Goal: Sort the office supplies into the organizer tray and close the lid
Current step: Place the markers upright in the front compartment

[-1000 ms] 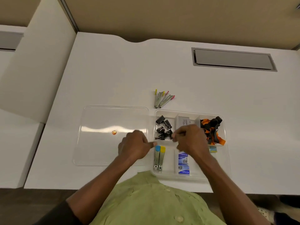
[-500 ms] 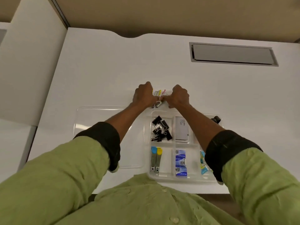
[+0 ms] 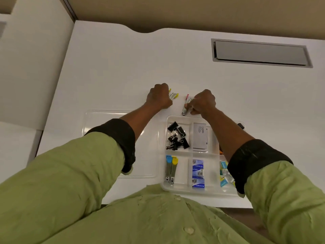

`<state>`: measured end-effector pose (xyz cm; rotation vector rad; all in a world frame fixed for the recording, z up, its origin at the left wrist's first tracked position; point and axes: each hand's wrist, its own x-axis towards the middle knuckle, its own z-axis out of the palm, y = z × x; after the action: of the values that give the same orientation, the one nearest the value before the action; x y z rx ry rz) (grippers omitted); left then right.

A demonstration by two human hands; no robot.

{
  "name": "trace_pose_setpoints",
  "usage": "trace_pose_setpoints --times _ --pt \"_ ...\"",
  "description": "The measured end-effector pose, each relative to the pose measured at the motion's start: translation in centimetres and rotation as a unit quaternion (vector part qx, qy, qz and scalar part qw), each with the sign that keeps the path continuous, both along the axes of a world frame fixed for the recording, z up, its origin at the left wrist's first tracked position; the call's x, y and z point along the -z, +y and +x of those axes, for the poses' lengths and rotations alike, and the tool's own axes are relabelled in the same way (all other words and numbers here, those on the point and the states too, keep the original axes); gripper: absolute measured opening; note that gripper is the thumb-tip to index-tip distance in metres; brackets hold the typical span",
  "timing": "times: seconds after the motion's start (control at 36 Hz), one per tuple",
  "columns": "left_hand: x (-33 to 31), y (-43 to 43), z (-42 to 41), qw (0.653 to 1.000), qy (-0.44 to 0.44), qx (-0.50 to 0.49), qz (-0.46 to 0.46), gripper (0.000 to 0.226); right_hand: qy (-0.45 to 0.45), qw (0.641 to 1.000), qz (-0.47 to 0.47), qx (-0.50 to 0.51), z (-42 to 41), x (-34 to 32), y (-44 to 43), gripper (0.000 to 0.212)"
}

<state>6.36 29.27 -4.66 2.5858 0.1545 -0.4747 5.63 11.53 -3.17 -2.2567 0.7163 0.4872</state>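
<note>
Since half a second ago our two hands have drawn apart, splitting the little bunch of staple removers on the table just beyond the organizer tray. On the left, the clear lid lies flat beside the tray. Our left hand is curled shut over the yellow-tipped removers, whose tips poke out to its right. Our right hand pinches the red-tipped remover with fingers nearly closed; its long axis runs near to far, metal jaw end toward the tray, red tip pointing away. To do this well, we judge we should lift each cleanly, keep them lengthwise, and lay them beside the blue and yellow pair in the near-left compartment, which lies the same way. The lid stays off until then.
</note>
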Motion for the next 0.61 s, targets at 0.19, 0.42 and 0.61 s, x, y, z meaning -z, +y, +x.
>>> trace_pose_setpoints --times 0.19,0.42,0.61 --pt "0.8 -1.5 -0.7 1.0 -0.019 0.009 0.015 0.07 -0.007 0.997 -0.054 -0.048 -0.5 0.4 -0.2 0.039" --pt "-0.1 -1.0 -0.3 0.996 0.016 -0.077 -0.039 0.048 -0.031 0.986 -0.099 -0.133 -1.4 1.3 -0.1 0.024" --pt "-1.9 1.2 -0.5 0.967 0.025 -0.167 -0.19 0.037 -0.045 0.987 -0.073 -0.137 -1.7 -0.2 -1.6 0.032"
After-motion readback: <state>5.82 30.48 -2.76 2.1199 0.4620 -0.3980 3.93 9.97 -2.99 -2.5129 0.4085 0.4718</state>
